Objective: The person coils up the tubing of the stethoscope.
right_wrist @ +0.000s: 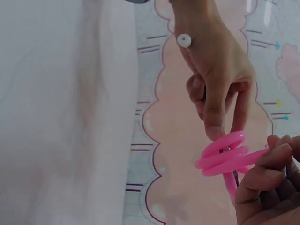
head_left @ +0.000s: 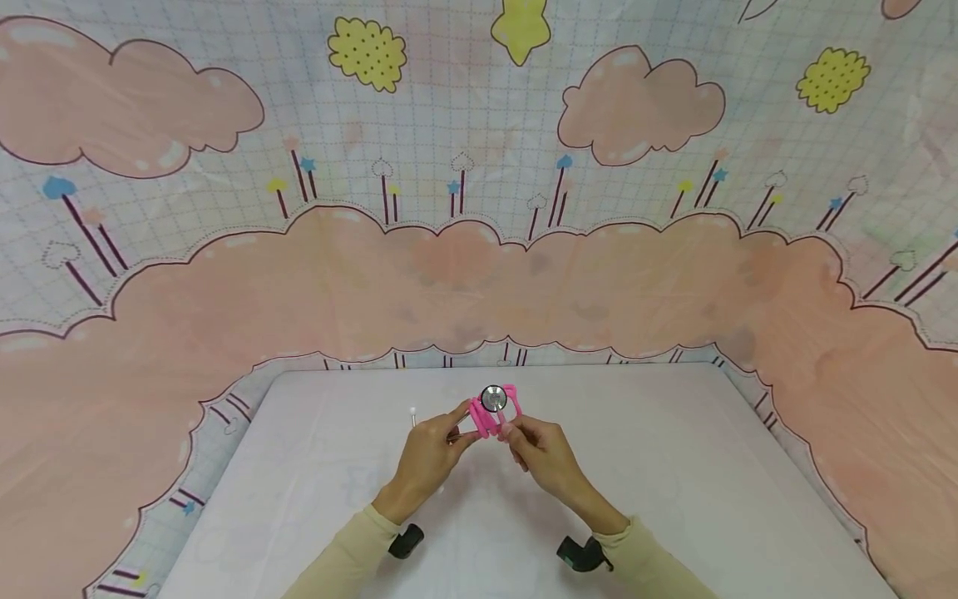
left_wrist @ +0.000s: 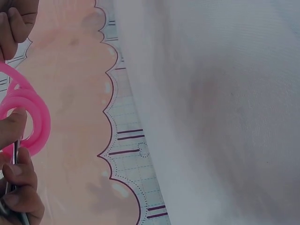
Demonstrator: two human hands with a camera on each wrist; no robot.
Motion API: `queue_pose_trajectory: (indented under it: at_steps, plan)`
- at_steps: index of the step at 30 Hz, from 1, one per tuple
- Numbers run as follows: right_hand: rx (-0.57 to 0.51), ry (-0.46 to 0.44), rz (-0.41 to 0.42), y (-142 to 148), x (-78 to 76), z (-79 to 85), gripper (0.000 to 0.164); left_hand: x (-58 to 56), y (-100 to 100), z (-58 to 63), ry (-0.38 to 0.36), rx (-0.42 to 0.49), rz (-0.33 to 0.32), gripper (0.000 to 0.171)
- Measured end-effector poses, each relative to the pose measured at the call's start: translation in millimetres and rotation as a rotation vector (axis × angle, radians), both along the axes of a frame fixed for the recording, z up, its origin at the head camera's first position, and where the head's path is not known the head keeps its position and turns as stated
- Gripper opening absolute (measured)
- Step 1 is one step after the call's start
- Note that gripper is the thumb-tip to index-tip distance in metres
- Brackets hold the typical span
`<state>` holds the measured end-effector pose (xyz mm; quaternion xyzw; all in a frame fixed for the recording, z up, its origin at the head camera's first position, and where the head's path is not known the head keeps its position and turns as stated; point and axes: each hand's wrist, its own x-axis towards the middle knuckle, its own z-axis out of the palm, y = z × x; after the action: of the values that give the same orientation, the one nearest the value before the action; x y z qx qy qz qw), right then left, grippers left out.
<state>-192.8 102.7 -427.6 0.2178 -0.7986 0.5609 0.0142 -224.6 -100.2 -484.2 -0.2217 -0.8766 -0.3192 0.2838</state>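
A stethoscope with pink tubing (head_left: 482, 418) is held up over the white table, between both hands. Its round metal chest piece (head_left: 494, 398) faces upward in the head view. My left hand (head_left: 428, 453) grips the metal ear tubes together with the looped tubing (left_wrist: 43, 123); its thumb presses inside the loop in the left wrist view. A white ear tip (right_wrist: 184, 41) sticks out beside that hand. My right hand (head_left: 550, 456) pinches the tubing on the right side of the coil, as the right wrist view also shows. Parts of the metal tubes are hidden by the left fingers.
The white tabletop (head_left: 314, 482) spreads beneath both hands. A printed cloth (head_left: 479, 283) with clouds and stars rises behind the table and along its sides. Black wrist devices (head_left: 582, 554) hang below the beige sleeves (head_left: 344, 549).
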Motion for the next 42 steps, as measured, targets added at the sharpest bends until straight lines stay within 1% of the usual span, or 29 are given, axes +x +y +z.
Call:
queue_pose_trajectory:
  at_steps: [4,10,15,20,23,27,30,31,36,39,42]
  plan:
    - [-0.01,-0.014,-0.01,-0.6,1.5,0.6,0.021,0.2,0.5,0.6,0.002,0.021,0.011,0.055]
    - [-0.008,-0.045,-0.018,0.1,-0.6,-4.1,0.025,1.4,1.1,1.7,-0.001,0.04,0.02,0.053]
    - [-0.014,-0.059,-0.05,0.5,-1.7,-3.7,0.025,2.3,1.9,1.3,0.013,0.043,0.011,0.052]
    - [-0.025,-0.057,-0.062,0.6,-1.9,-1.0,0.026,4.0,2.8,2.6,0.016,0.05,-0.001,0.053]
    - [-0.013,-0.057,-0.082,0.1,-1.6,-0.7,0.026,4.4,3.2,2.6,0.025,0.051,-0.001,0.054]
    - [0.012,-0.031,-0.159,-0.4,-12.0,-18.7,0.025,4.3,4.0,2.2,0.049,0.048,-0.005,0.053]
    - [0.01,0.002,-0.217,0.1,-21.9,-34.7,0.024,5.0,5.2,3.5,0.061,0.048,-0.011,0.054]
    - [0.004,0.014,-0.23,0.2,-23.3,-36.7,0.023,5.1,5.7,3.6,0.066,0.047,-0.011,0.054]
    - [-0.03,0.08,-0.266,0.5,-24.9,-38.3,0.024,6.5,7.2,3.8,0.111,0.024,-0.004,0.055]
    - [-0.032,0.118,-0.292,-0.3,-24.6,-36.5,0.023,7.1,7.6,2.8,0.135,0.001,-0.003,0.056]
    - [-0.027,0.148,-0.331,-2.7,-25.2,-34.8,0.022,7.3,7.7,0.9,0.134,-0.012,-0.007,0.057]
